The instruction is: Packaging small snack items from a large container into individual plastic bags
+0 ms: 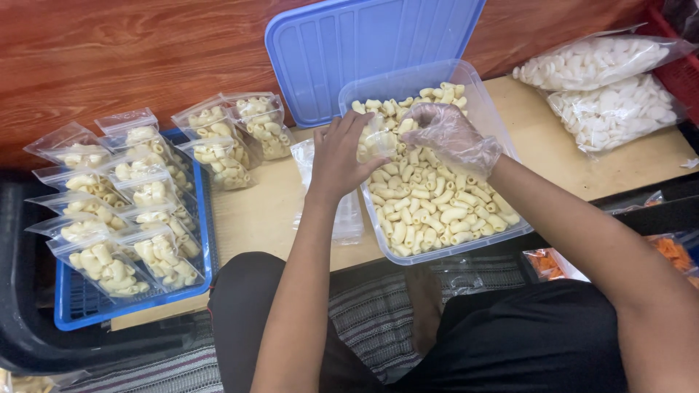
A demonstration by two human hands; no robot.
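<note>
**Filling a small bag over the macaroni tub**

My left hand (pixel 342 156) is bare and pinches a small clear bag (pixel 376 138) by its near edge, holding it over the far end of the clear plastic tub (pixel 510 231). My right hand (pixel 451 131) wears a thin transparent glove and is cupped at the bag's mouth, fingers curled around a few pieces of macaroni (pixel 429 204). How many pieces I have, I cannot tell: the glove crinkles and the bag blurs into the pasta behind it. The bag's lower part is hard to separate from the heap below.

The tub sits on the low wooden board (pixel 255 211) in front of my knees, its near rim hanging over the board's edge. Just beside my left wrist lies a flat stack of empty clear bags (pixel 349 215), partly covered by my forearm. The blue lid (pixel 364 44) leans against the wooden wall behind the tub, its top cut off by the frame.

To my left the blue basket (pixel 131 309) holds filled bags (pixel 156 255) standing in rows; more filled bags stand on the board past it. At the far right two large bags of white pieces (pixel 611 87) lie on the board, and packets of something orange (pixel 673 251) show only at the frame's edge.
</note>
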